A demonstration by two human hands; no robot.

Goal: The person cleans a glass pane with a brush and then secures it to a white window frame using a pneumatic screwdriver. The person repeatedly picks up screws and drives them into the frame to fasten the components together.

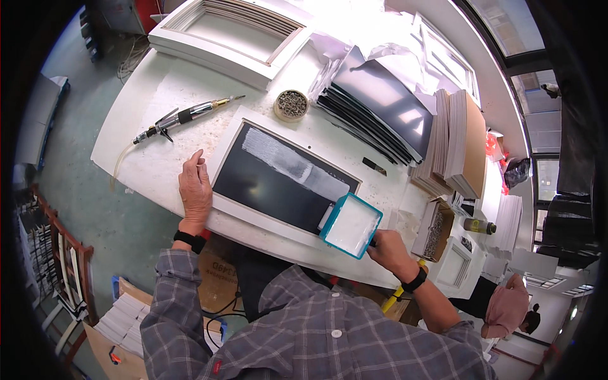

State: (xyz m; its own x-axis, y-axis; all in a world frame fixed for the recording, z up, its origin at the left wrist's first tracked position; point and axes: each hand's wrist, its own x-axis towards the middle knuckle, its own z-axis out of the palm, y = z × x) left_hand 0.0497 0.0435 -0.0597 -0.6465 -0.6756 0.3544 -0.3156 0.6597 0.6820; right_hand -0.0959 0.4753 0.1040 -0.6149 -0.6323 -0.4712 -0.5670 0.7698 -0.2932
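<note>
In front of me lies a white rectangular frame (227, 147) around a dark panel (263, 190). A whitish streaky coating (278, 155) covers a strip along the panel's far side. My right hand (391, 253) is closed on a teal-rimmed roller box (352, 226), white inside. A small pale roller at its left edge meets the panel's right end. My left hand (196, 188), fingers stretched out, rests beside the frame's left edge and holds nothing.
An air screwdriver (183, 116) with a hose lies at the far left, near a round tub of screws (292, 105). Beyond are white frames (253, 66), stacked dark panels (380, 101) and brown boards (465, 145). A screw box (434, 231) stands right. Another person (506, 307) is at the far right.
</note>
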